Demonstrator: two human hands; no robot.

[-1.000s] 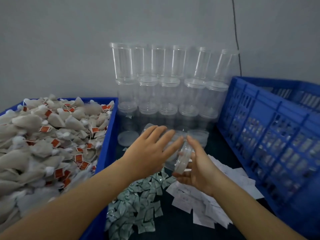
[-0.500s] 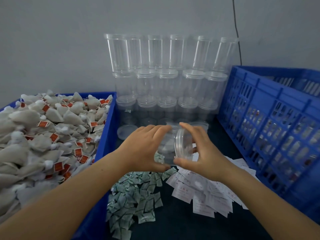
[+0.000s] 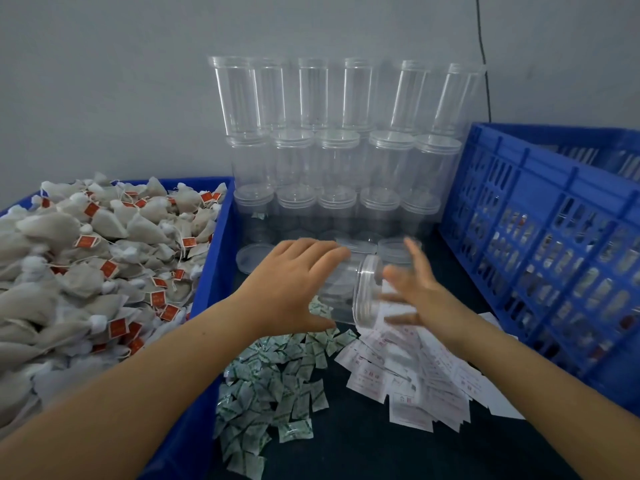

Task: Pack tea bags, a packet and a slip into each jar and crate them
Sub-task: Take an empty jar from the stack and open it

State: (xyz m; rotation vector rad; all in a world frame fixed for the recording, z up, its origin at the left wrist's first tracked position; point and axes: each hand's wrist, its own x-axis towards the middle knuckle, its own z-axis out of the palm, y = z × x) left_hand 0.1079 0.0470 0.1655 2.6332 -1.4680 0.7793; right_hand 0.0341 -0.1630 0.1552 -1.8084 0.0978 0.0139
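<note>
Hemmed in: tea-bag bin (image 3: pixel 211 271) left, crate (image 3: pixel 540 237) right, stacked jars (image 3: pixel 339 161) behind. Open only toward viewer, over packets (image 3: pixel 273 386) and slips (image 3: pixel 415 379).

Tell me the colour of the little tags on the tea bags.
Red-orange tags with pale print, clearest in the head view.

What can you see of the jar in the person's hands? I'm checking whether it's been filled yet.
The jar is clear plastic, cylindrical, lying tipped on its side with its lidded end toward the right. It looks empty: nothing shows inside. The left hand grips its body from above, thumb underneath. The right hand is blurred beside the lid with fingers spread; whether it touches cannot be told. The jar is held above the packets and slips.
</note>
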